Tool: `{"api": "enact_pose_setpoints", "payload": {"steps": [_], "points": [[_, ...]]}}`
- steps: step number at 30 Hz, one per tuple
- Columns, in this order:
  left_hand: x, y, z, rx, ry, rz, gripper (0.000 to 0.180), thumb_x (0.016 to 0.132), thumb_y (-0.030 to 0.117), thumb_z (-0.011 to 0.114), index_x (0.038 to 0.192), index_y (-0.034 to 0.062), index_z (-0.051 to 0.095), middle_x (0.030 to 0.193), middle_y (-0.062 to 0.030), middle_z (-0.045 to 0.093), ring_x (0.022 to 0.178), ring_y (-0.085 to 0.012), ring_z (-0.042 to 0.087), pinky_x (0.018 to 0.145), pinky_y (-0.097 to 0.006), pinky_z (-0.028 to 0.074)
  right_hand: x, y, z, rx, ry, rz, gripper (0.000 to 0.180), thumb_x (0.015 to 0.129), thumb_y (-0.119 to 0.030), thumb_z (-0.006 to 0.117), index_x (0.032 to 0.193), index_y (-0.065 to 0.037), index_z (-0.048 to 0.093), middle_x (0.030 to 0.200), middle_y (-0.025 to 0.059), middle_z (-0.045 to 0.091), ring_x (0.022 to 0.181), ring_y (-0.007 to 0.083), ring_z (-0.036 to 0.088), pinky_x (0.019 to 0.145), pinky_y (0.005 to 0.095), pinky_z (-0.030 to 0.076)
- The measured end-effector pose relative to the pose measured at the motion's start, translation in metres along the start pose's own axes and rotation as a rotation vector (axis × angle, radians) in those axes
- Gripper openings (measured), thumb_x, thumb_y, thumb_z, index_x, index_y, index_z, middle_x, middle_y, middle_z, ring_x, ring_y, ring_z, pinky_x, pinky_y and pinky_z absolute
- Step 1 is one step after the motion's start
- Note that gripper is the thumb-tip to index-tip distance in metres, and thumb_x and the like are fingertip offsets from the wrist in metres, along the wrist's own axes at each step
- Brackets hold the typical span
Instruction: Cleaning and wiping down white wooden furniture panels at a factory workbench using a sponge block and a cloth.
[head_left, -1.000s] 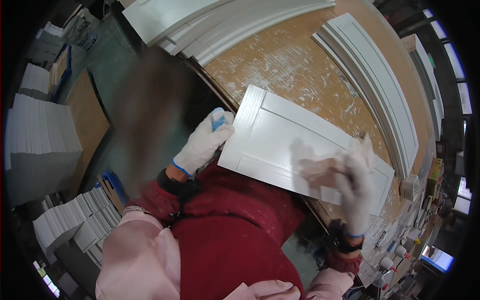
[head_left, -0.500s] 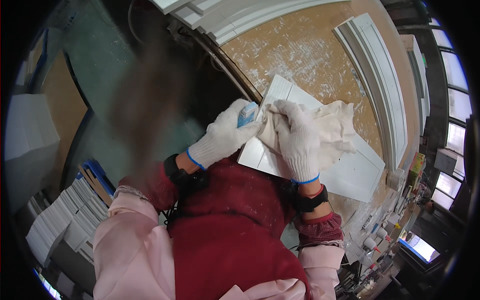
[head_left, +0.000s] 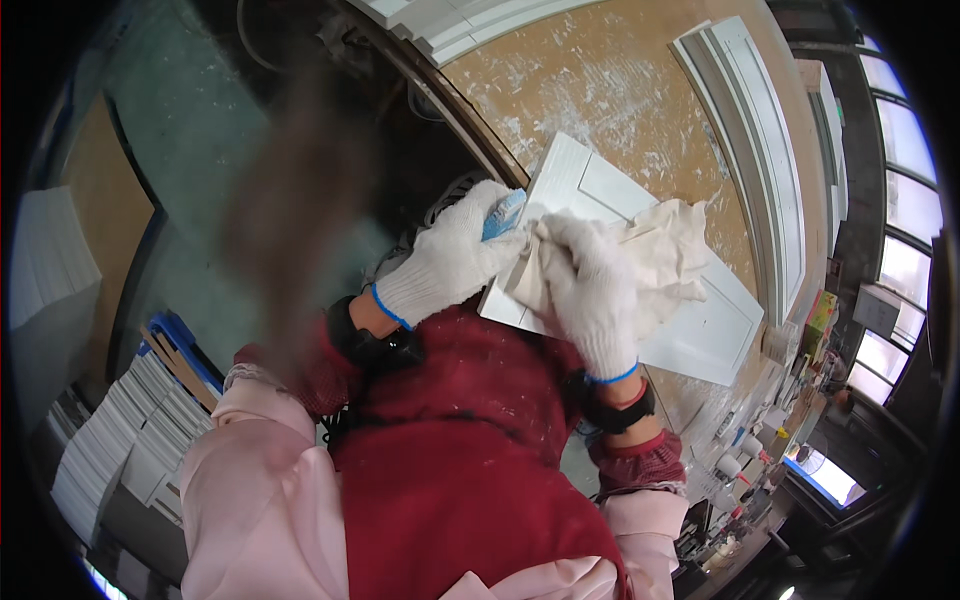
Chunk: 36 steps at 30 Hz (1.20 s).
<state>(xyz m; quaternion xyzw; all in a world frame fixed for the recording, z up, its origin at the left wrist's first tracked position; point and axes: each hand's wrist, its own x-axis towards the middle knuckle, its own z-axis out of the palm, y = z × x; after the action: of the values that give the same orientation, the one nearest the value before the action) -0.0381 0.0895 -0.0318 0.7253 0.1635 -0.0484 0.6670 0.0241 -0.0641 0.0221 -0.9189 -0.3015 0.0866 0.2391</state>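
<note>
A white panel (head_left: 713, 338) with grooved lines lies on the workbench, its near edge close to my body. My left hand (head_left: 455, 245), in a white knit glove with a blue cuff, is closed around a small blue block (head_left: 504, 214) at the panel's left edge. My right hand (head_left: 592, 285), gloved the same way, grips a cream cloth (head_left: 668, 252) bunched against the panel. The cloth's loose part spreads over the panel to the right of that hand. My right fingertips are partly hidden in the folds, near the left glove.
Dusty white residue marks the brown bench top (head_left: 560, 75). White moulded panels (head_left: 755, 130) stand along its far right side, and more white pieces (head_left: 470, 25) lie at the top. Stacked white boards (head_left: 110, 430) are at lower left. Bottles and tools (head_left: 735, 470) crowd the right.
The panel's far end has shifted slightly upward in view. My right hand has moved a little lower with the cloth, and the blue block is tilted differently in my left hand.
</note>
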Motion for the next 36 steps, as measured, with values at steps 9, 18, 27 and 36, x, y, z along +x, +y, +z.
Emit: {"api": "enact_pose_setpoints", "payload": {"steps": [9, 18, 27, 36], "points": [[0.007, 0.0, 0.0, -0.004, -0.027, -0.001, 0.04, 0.088, 0.029, 0.067, 0.117, 0.0049, 0.054, 0.097, -0.0173, 0.063, 0.091, -0.0308, 0.063, 0.083, -0.039, 0.049, 0.003, 0.002, -0.003, -0.009, 0.023, -0.036, 0.015, 0.088, -0.015, 0.063, 0.1, -0.007, 0.065, 0.08, 0.0147, 0.061, 0.077, 0.0349, 0.06, 0.067, 0.0438, 0.049], [0.008, 0.001, -0.001, -0.062, -0.064, -0.11, 0.027, 0.092, 0.016, 0.063, 0.113, 0.0023, 0.053, 0.084, -0.001, 0.055, 0.066, -0.0069, 0.054, 0.058, -0.025, 0.047, -0.006, 0.06, -0.086, 0.248, 0.394, 0.194, 0.02, 0.089, -0.007, 0.057, 0.105, 0.001, 0.067, 0.094, 0.0097, 0.068, 0.083, 0.0192, 0.064, 0.074, 0.0324, 0.051], [-0.001, -0.001, -0.009, -0.459, -0.208, -0.148, 0.022, 0.09, 0.014, 0.059, 0.109, 0.0054, 0.053, 0.085, 0.0003, 0.055, 0.072, -0.0079, 0.056, 0.062, -0.024, 0.049, -0.235, 0.235, -0.308, 0.209, 1.486, 0.553, 0.035, 0.095, -0.013, 0.062, 0.127, 0.0, 0.053, 0.106, 0.0103, 0.065, 0.088, 0.0161, 0.065, 0.076, 0.0286, 0.054], [-0.004, 0.011, -0.01, -0.539, -0.266, -0.237, 0.046, 0.089, 0.011, 0.056, 0.132, -0.0033, 0.05, 0.11, -0.0035, 0.062, 0.089, -0.0086, 0.06, 0.077, -0.023, 0.049, -0.282, 0.236, -0.204, -0.234, 0.797, 0.784, 0.042, 0.094, -0.021, 0.06, 0.127, 0.002, 0.054, 0.099, 0.0083, 0.061, 0.087, 0.0186, 0.056, 0.081, 0.0291, 0.045]]}}
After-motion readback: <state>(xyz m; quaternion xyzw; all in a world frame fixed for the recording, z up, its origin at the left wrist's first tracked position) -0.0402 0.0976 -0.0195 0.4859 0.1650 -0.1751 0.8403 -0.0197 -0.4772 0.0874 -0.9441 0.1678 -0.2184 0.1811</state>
